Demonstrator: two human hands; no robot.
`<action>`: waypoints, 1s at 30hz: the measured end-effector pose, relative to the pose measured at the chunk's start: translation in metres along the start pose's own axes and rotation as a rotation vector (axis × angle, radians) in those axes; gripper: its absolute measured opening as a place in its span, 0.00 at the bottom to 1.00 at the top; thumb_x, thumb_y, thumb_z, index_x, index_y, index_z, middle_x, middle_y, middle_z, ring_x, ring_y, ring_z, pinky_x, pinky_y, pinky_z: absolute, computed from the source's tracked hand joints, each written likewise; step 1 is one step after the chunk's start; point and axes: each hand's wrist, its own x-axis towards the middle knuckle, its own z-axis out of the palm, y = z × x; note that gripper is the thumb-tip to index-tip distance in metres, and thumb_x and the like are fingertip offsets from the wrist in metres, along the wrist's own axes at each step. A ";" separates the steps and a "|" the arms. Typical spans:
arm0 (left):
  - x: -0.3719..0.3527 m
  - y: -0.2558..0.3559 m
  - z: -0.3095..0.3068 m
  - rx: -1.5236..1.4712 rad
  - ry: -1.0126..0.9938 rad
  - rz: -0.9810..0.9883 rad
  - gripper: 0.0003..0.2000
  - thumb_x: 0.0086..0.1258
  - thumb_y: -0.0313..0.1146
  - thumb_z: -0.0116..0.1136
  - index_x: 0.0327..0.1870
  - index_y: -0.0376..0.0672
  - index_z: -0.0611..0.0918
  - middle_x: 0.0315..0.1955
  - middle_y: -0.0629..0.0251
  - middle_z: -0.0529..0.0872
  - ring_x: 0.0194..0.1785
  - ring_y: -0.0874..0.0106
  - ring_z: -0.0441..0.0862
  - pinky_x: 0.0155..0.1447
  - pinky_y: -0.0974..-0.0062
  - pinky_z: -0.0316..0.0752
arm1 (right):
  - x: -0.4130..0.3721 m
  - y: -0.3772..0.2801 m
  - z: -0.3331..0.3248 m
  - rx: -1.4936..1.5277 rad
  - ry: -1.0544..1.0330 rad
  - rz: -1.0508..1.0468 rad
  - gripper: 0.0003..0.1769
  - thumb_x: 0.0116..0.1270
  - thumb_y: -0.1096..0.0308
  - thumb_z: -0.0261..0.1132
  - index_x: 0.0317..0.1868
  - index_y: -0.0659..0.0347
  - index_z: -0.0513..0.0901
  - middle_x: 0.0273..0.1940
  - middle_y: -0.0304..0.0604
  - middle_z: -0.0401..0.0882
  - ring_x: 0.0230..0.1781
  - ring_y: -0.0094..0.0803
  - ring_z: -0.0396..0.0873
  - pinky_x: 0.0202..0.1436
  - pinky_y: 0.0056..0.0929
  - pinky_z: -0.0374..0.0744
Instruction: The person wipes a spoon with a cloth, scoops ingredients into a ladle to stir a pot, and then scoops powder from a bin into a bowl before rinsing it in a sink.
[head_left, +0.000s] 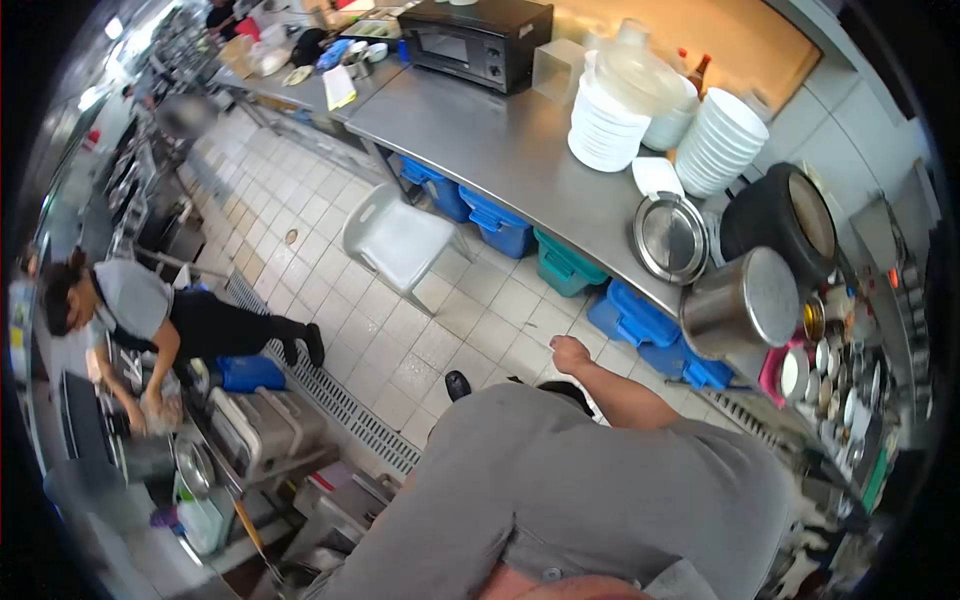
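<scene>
My right hand (570,355) hangs in front of my body, over the tiled floor (480,300). Its fingers look curled in, and nothing shows in them. Closest to that hand are blue bins (640,318) under the steel counter (500,130). Below the hand, part of something white at my waist is visible, mostly covered by my arm and grey shirt. My left hand is out of sight. One black shoe (457,385) shows on the floor.
A white plastic stool (400,245) stands ahead. Stacked white bowls (607,130), a black toaster oven (475,45) and a large steel pot (742,305) are on the counter side. At left, another person (140,310) works with both hands near a beige container (265,430).
</scene>
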 end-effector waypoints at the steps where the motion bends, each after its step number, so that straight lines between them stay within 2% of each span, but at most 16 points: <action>1: 0.008 0.017 -0.026 -0.025 -0.002 0.005 0.17 0.66 0.42 0.59 0.51 0.43 0.84 0.48 0.59 0.86 0.53 0.62 0.81 0.55 0.66 0.76 | -0.016 -0.041 -0.015 -0.064 -0.048 0.113 0.19 0.58 0.72 0.55 0.49 0.59 0.84 0.49 0.54 0.84 0.55 0.49 0.80 0.59 0.42 0.78; 3: 0.022 0.052 -0.069 -0.047 -0.014 0.016 0.17 0.66 0.42 0.59 0.51 0.43 0.84 0.48 0.60 0.85 0.53 0.62 0.81 0.54 0.67 0.76 | -0.004 -0.066 0.021 -0.105 -0.072 0.202 0.17 0.59 0.69 0.56 0.47 0.58 0.86 0.51 0.52 0.84 0.56 0.47 0.80 0.59 0.40 0.78; 7: 0.048 0.099 -0.137 -0.010 -0.063 0.026 0.17 0.67 0.41 0.59 0.52 0.43 0.84 0.47 0.61 0.85 0.52 0.63 0.81 0.54 0.67 0.76 | 0.014 -0.081 0.049 -0.026 -0.177 0.377 0.17 0.60 0.63 0.58 0.46 0.56 0.87 0.55 0.52 0.82 0.58 0.46 0.80 0.61 0.39 0.78; 9: 0.060 0.117 -0.156 0.026 -0.114 0.012 0.17 0.67 0.41 0.59 0.52 0.43 0.84 0.47 0.61 0.85 0.51 0.64 0.81 0.53 0.67 0.76 | 0.009 -0.077 0.052 0.116 -0.162 0.550 0.21 0.60 0.54 0.61 0.47 0.57 0.88 0.55 0.54 0.82 0.58 0.46 0.80 0.62 0.38 0.77; 10: 0.066 0.125 -0.162 0.057 -0.150 0.000 0.17 0.67 0.41 0.59 0.52 0.43 0.83 0.46 0.61 0.85 0.51 0.64 0.81 0.53 0.67 0.76 | 0.001 -0.072 0.048 0.273 -0.215 0.581 0.26 0.60 0.48 0.64 0.50 0.59 0.87 0.56 0.54 0.82 0.58 0.42 0.80 0.62 0.36 0.76; 11: 0.071 0.133 -0.167 0.092 -0.188 -0.010 0.17 0.67 0.41 0.59 0.52 0.43 0.83 0.46 0.61 0.85 0.51 0.64 0.81 0.53 0.68 0.76 | -0.005 -0.067 0.050 0.287 -0.202 0.606 0.26 0.60 0.48 0.64 0.50 0.59 0.87 0.56 0.54 0.82 0.58 0.42 0.80 0.62 0.36 0.76; 13: 0.080 0.150 -0.173 0.169 -0.280 -0.029 0.17 0.67 0.40 0.59 0.53 0.42 0.83 0.46 0.62 0.85 0.51 0.64 0.80 0.53 0.68 0.76 | -0.020 -0.061 0.056 0.504 -0.127 0.753 0.27 0.61 0.46 0.64 0.49 0.61 0.87 0.54 0.52 0.84 0.58 0.39 0.80 0.60 0.37 0.77; 15: 0.086 0.165 -0.173 0.253 -0.397 -0.038 0.16 0.68 0.40 0.59 0.53 0.42 0.83 0.45 0.62 0.84 0.50 0.65 0.80 0.52 0.68 0.76 | -0.052 -0.049 0.058 0.846 -0.045 0.918 0.25 0.62 0.48 0.64 0.45 0.62 0.88 0.52 0.51 0.85 0.56 0.40 0.81 0.58 0.37 0.77; 16: 0.091 0.177 -0.167 0.296 -0.460 -0.014 0.16 0.68 0.40 0.59 0.53 0.42 0.83 0.45 0.63 0.84 0.50 0.65 0.80 0.52 0.68 0.76 | -0.067 -0.042 0.062 0.934 0.004 0.906 0.25 0.62 0.48 0.64 0.45 0.62 0.87 0.51 0.51 0.85 0.56 0.40 0.81 0.58 0.37 0.78; 18: 0.111 0.228 -0.143 0.419 -0.610 0.117 0.16 0.68 0.39 0.59 0.53 0.42 0.82 0.45 0.63 0.84 0.50 0.65 0.80 0.52 0.69 0.76 | -0.091 -0.023 0.072 0.908 0.054 0.808 0.24 0.61 0.48 0.65 0.45 0.62 0.87 0.51 0.51 0.85 0.55 0.40 0.82 0.57 0.37 0.78; 20: 0.122 0.272 -0.124 0.565 -0.726 0.226 0.16 0.68 0.39 0.59 0.53 0.42 0.82 0.45 0.64 0.84 0.49 0.66 0.80 0.51 0.69 0.75 | -0.105 -0.007 0.086 0.854 0.022 0.824 0.24 0.61 0.49 0.65 0.45 0.62 0.87 0.51 0.51 0.85 0.54 0.41 0.82 0.57 0.38 0.78; 26: 0.108 0.305 -0.100 0.871 -0.969 0.542 0.16 0.69 0.38 0.59 0.54 0.42 0.82 0.44 0.65 0.84 0.48 0.67 0.79 0.50 0.70 0.75 | -0.138 0.017 0.095 0.594 -0.057 0.823 0.24 0.59 0.50 0.65 0.44 0.63 0.87 0.49 0.52 0.85 0.53 0.42 0.83 0.56 0.40 0.79; 30: 0.085 0.306 -0.076 0.941 -1.028 0.786 0.16 0.69 0.37 0.59 0.54 0.42 0.81 0.43 0.66 0.83 0.47 0.68 0.79 0.50 0.70 0.75 | -0.151 0.045 0.089 0.458 -0.048 0.739 0.24 0.58 0.51 0.66 0.44 0.63 0.86 0.48 0.53 0.85 0.52 0.43 0.83 0.55 0.41 0.79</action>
